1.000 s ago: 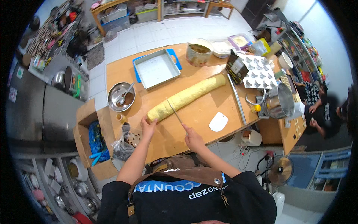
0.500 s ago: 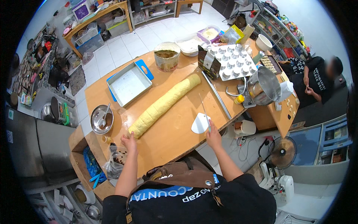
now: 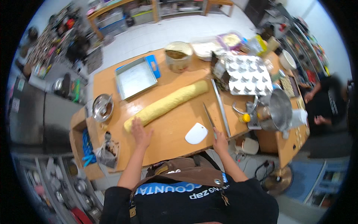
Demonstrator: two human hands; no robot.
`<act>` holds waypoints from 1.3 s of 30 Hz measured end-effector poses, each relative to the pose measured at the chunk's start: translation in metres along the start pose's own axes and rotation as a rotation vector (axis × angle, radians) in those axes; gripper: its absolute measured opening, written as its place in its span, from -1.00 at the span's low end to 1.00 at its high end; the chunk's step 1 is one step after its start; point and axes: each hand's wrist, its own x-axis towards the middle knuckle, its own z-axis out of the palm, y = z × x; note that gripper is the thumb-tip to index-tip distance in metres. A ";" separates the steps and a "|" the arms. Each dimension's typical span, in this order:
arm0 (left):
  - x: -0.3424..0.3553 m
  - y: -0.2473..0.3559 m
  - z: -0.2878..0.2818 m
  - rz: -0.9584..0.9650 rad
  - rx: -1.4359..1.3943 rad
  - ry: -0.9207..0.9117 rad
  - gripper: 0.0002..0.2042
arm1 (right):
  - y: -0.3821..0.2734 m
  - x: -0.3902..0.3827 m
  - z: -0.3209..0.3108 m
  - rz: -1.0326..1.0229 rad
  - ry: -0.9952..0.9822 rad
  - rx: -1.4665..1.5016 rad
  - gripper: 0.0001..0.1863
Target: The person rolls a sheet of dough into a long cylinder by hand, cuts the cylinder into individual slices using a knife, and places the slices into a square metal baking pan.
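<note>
A long yellow dough log (image 3: 169, 103) lies slantwise across the wooden table (image 3: 167, 140). My left hand (image 3: 141, 133) is open, fingers spread, touching the near side of the log close to its left end. In my right hand (image 3: 220, 142), near the table's front edge, is a knife (image 3: 209, 116), its blade pointing away from me and apart from the log. A white dough scraper (image 3: 196, 133) rests flat on the table, left of the knife. Motion blurs the view, so score lines on the log are hard to make out.
A metal rolling rod (image 3: 221, 108) lies right of the knife. Behind the log are a rectangular pan (image 3: 136, 80) and a tub (image 3: 178, 58). A metal bowl (image 3: 97, 109) stands left, a mould tray (image 3: 250, 76) and mixer bowl (image 3: 278, 108) right. A co-worker (image 3: 330, 100) is at far right.
The whole view has shifted. My left hand has moved from the log's left tip onto its near side, fingers spreading. The knife in my right hand has moved rightward, away from the scraper.
</note>
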 end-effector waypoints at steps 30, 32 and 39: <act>0.114 0.069 0.005 -0.051 0.178 -0.535 0.09 | 0.027 0.028 -0.031 -0.206 -0.019 0.081 -0.49; 0.109 0.072 0.003 -0.089 0.156 -0.581 0.08 | 0.026 0.031 -0.032 -0.243 -0.005 0.076 -0.51; 0.047 0.060 -0.009 0.149 0.111 0.051 -0.02 | 0.014 0.041 -0.023 -0.548 -0.164 -0.122 -0.46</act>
